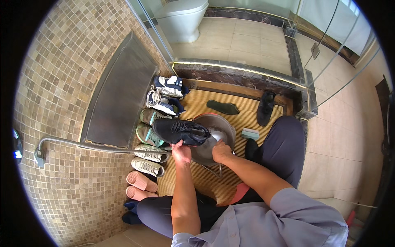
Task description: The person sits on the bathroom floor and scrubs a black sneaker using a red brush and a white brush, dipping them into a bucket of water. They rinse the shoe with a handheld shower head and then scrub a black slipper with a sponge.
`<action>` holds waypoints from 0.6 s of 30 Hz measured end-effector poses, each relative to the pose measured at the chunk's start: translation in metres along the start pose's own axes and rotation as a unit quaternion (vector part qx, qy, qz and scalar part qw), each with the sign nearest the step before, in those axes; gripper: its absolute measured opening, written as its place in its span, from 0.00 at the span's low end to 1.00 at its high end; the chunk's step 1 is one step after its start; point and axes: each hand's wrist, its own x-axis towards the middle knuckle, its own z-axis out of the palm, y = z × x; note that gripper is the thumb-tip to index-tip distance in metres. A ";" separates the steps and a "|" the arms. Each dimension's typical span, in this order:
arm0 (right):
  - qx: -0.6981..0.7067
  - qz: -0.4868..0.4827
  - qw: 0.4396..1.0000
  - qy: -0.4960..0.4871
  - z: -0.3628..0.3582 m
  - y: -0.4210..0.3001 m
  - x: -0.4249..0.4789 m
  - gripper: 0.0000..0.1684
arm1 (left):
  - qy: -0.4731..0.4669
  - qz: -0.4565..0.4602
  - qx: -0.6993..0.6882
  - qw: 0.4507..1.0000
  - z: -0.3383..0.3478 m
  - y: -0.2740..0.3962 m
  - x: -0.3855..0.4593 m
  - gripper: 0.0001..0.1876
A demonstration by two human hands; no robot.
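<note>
My left hand [181, 152] grips the side of a black lace-up shoe [172, 131], holding it level with the toe to the left. The shoe hangs over the left part of a round bucket [229, 129], which holds greyish water [205, 152]. My right hand [222, 151] is closed on a white tool [218, 135] at the shoe's heel opening; my fingers hide part of it and its exact kind is unclear. Beyond the bucket a dark insole [222, 107] lies on the ribbed mat [194, 97]. A second black shoe [266, 108] rests at the mat's far right.
White-and-navy sneakers [168, 86], grey-green sneakers [145, 134], cream sneakers [148, 166] and pink slippers [142, 182] line the mosaic wall [61, 102]. A metal shower hose [92, 146] crosses from the left. Near my right foot lies a green-and-white scrub brush [250, 133]. Glass panels [333, 55] stand on a marble curb [240, 74].
</note>
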 end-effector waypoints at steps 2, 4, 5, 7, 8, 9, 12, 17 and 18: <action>0.014 0.012 0.999 0.040 0.022 0.015 0.022 0.44 | -0.003 -0.022 -0.012 1.000 0.006 -0.007 0.001 0.30; 0.030 0.016 0.998 0.052 0.022 0.012 0.025 0.42 | -0.002 -0.047 -0.022 0.999 -0.004 -0.005 0.001 0.29; 0.040 0.020 0.998 0.050 0.021 0.012 0.027 0.41 | -0.002 -0.056 -0.030 0.998 -0.008 -0.005 0.003 0.30; 0.069 0.030 0.996 0.056 0.006 0.008 0.017 0.36 | 0.002 -0.073 -0.048 0.996 -0.012 -0.004 0.003 0.31; 0.090 0.036 0.993 0.068 -0.003 0.007 0.009 0.33 | 0.009 -0.073 -0.060 0.996 -0.012 -0.003 0.002 0.34; 0.110 0.045 0.990 0.081 -0.015 0.006 0.000 0.31 | 0.012 -0.069 -0.066 0.995 -0.008 -0.003 0.000 0.35; 0.203 0.037 0.955 0.213 -0.048 0.010 -0.012 0.21 | 0.007 -0.044 -0.065 0.997 0.004 -0.005 0.000 0.37; 0.342 -0.137 0.861 0.350 -0.079 -0.005 -0.009 0.10 | -0.010 0.005 -0.024 1.000 0.018 -0.012 0.001 0.34; 0.342 -0.130 0.883 0.294 -0.078 -0.011 -0.005 0.11 | -0.012 0.003 -0.013 1.000 0.019 -0.013 0.000 0.34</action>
